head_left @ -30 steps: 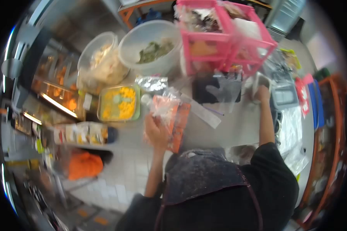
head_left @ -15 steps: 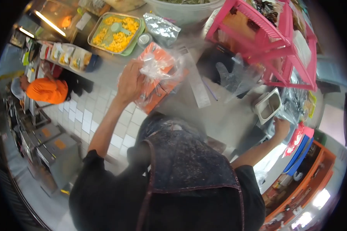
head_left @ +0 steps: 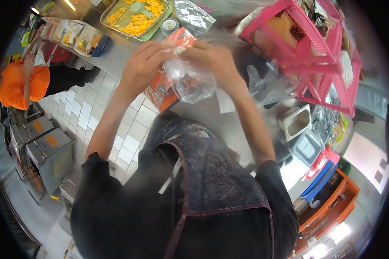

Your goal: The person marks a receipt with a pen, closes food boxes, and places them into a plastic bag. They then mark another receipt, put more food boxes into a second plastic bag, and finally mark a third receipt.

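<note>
Both my hands meet over a clear plastic bag [head_left: 190, 84] whose gathered top is bunched between them. My left hand [head_left: 142, 67] pinches it from the left with curled fingers. From the other side, my right hand [head_left: 216, 64] closes its fingertips at the same gathered part. Between the fingertips shows a small round pale piece [head_left: 179, 50], too small to name. Beneath the bag lies a flat orange package [head_left: 162, 88] with dark print, partly covered by my hands and the plastic. A can [head_left: 170, 25] stands just beyond it.
A glass dish [head_left: 129, 17] of yellow food and a foil packet [head_left: 194, 17] lie at the back. On the right are a pink plastic rack [head_left: 309, 64], a plastic glove [head_left: 263, 82], a metal pan [head_left: 296, 122] and a pale tray [head_left: 307, 146]. A person in orange [head_left: 23, 86] stands left.
My right hand has moved from the tray area at right to the plastic bag, joining my left hand. The bag's top is now bunched between both. The person in orange shifted left in view.
</note>
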Available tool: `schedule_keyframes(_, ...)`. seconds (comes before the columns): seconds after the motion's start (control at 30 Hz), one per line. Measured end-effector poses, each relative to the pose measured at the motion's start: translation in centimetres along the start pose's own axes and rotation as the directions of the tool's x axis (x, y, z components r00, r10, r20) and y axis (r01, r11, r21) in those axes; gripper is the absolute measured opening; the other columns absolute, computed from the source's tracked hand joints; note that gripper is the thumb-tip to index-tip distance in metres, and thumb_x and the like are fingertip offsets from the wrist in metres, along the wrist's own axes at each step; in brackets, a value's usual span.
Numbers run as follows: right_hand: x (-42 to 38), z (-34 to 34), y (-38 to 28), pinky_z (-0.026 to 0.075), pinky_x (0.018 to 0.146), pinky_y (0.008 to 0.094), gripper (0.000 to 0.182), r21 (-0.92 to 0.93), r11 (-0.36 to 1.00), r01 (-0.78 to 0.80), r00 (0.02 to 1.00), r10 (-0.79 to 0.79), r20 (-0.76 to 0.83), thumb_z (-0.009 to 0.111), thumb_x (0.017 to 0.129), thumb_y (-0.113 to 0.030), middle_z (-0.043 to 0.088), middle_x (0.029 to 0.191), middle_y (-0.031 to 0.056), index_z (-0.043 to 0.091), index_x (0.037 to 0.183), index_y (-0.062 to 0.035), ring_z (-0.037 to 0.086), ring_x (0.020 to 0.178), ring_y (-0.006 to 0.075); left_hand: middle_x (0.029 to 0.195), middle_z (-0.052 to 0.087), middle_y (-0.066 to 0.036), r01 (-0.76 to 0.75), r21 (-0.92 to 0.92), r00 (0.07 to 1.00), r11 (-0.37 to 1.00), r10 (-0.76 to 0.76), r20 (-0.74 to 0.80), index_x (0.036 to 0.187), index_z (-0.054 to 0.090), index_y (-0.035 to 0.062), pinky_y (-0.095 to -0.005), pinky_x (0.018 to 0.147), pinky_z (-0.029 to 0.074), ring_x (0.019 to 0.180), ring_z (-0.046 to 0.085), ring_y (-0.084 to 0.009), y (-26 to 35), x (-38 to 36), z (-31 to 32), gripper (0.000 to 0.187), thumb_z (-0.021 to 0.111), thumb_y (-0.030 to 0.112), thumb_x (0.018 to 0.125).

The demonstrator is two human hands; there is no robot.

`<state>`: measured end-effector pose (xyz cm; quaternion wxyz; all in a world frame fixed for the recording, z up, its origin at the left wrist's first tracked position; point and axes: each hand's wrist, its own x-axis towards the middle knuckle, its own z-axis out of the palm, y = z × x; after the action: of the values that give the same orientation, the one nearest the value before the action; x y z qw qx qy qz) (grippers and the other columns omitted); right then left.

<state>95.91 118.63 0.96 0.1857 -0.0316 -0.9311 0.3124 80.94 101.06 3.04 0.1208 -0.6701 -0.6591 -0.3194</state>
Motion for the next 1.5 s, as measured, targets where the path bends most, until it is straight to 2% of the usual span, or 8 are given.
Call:
schedule_keyframes(0.1, 0.3, 0.3, 0.3, 0.051, 0.064, 0.0385, 0.019, -0.024, 0.995, 0.098, 0.991, -0.095, 0.099, 0.066, 0.082, -0.021, 0.063, 0.088, 0.0038, 0.068, 0.100, -0.0172, 0.066, 0.079, 0.0256, 0.094, 0.070, -0.008, 0.305, -0.136, 0.950, 0.943, -0.290, 0.120, 0.097, 0.072, 0.0086, -0.0339, 0.075, 0.052, 0.089, 0.064, -0.0233, 0.4, -0.9, 0.4, 0.020, 0.063, 0.002, 0.080)
schedule_keyframes(0.17, -0.4, 0.7, 0.5, 0.051, 0.064, 0.0389, 0.021, -0.166, 0.979, 0.115, 0.993, -0.120, -0.019, 0.066, 0.082, -0.024, 0.062, 0.088, 0.0057, 0.067, 0.100, -0.0132, 0.065, 0.076, 0.0263, 0.088, 0.070, -0.012, 0.755, -0.324, 0.652, 0.569, -0.701, 0.289, 0.098, 0.070, 0.0025, -0.0333, 0.068, 0.051, 0.076, 0.065, -0.0242, 1.1, -0.8, 0.5, 0.017, 0.062, 0.005, 0.083)
schedule_keyframes(0.27, -1.2, 1.4, -0.5, 0.051, 0.072, 0.0370, 0.020, -0.265, 0.937, 0.228, 0.972, -0.236, 0.001, 0.065, 0.079, -0.022, 0.061, 0.096, 0.0054, 0.065, 0.094, -0.0091, 0.063, 0.087, 0.0246, 0.081, 0.069, -0.015, 0.850, -0.431, 0.484, 0.304, -0.775, 0.407, 0.097, 0.069, -0.0034, -0.0336, 0.063, 0.051, 0.065, 0.065, -0.0243, 0.6, -0.5, 1.9, 0.019, 0.062, 0.009, 0.083)
schedule_keyframes(0.43, -0.2, 2.9, -1.1, 0.048, 0.085, 0.0355, 0.019, -0.292, 0.808, 0.511, 0.851, -0.524, 0.039, 0.061, 0.075, -0.014, 0.057, 0.103, 0.0082, 0.060, 0.092, -0.0062, 0.058, 0.098, 0.0252, 0.071, 0.068, -0.012, 0.825, -0.286, 0.563, 0.488, -0.758, 0.329, 0.091, 0.071, -0.0027, -0.0327, 0.060, 0.050, 0.062, 0.064, -0.0172, 0.6, 0.2, 2.1, 0.017, 0.066, 0.012, 0.084)
schedule_keyframes(0.77, -1.0, 5.6, -2.5, 0.053, 0.061, 0.0337, 0.011, 0.119, 0.993, 0.010, 0.926, 0.036, -0.376, 0.069, 0.086, -0.013, 0.067, 0.093, 0.0073, 0.066, 0.095, -0.0079, 0.067, 0.072, 0.0246, 0.095, 0.072, -0.006, 0.659, -0.725, 0.628, 0.200, -0.677, 0.384, 0.104, 0.069, -0.0039, -0.0232, 0.077, 0.053, 0.086, 0.067, -0.0114, -0.8, -4.1, 1.8, 0.017, 0.067, 0.001, 0.088)
schedule_keyframes(0.97, -0.9, 5.6, -4.1, 0.053, 0.066, 0.0267, 0.015, 0.565, 0.775, -0.283, 0.828, 0.495, -0.264, 0.077, 0.080, -0.007, 0.071, 0.085, 0.0090, 0.073, 0.094, -0.0015, 0.067, 0.078, 0.0140, 0.085, 0.072, -0.007, 0.692, -0.463, 0.692, 0.553, -0.692, 0.207, 0.093, 0.074, 0.0023, -0.0273, 0.071, 0.050, 0.079, 0.064, -0.0148, 0.0, -3.2, 2.1, 0.013, 0.072, 0.003, 0.081)
schedule_keyframes(1.1, -0.9, 5.5, -4.7, 0.053, 0.067, 0.0262, 0.015, 0.593, 0.722, -0.356, 0.805, 0.560, -0.199, 0.076, 0.080, -0.005, 0.071, 0.088, 0.0085, 0.073, 0.094, -0.0014, 0.067, 0.078, 0.0127, 0.079, 0.069, -0.007, 0.442, -0.383, 0.873, 0.811, -0.488, -0.026, 0.089, 0.075, 0.0044, -0.0313, 0.066, 0.046, 0.073, 0.059, -0.0190, -0.5, -3.6, 3.5, 0.012, 0.073, 0.003, 0.077)
schedule_keyframes(1.5, -0.2, 5.0, -4.8, 0.049, 0.064, 0.0285, 0.018, 0.492, 0.784, -0.379, 0.811, 0.537, -0.232, 0.078, 0.080, -0.014, 0.069, 0.080, 0.0103, 0.073, 0.091, -0.0016, 0.065, 0.072, 0.0161, 0.082, 0.070, -0.007, 0.401, -0.336, 0.899, 0.852, -0.436, -0.033, 0.088, 0.074, 0.0047, -0.0347, 0.071, 0.046, 0.077, 0.059, -0.0238, -1.1, -4.0, 4.0, 0.012, 0.075, 0.005, 0.076)
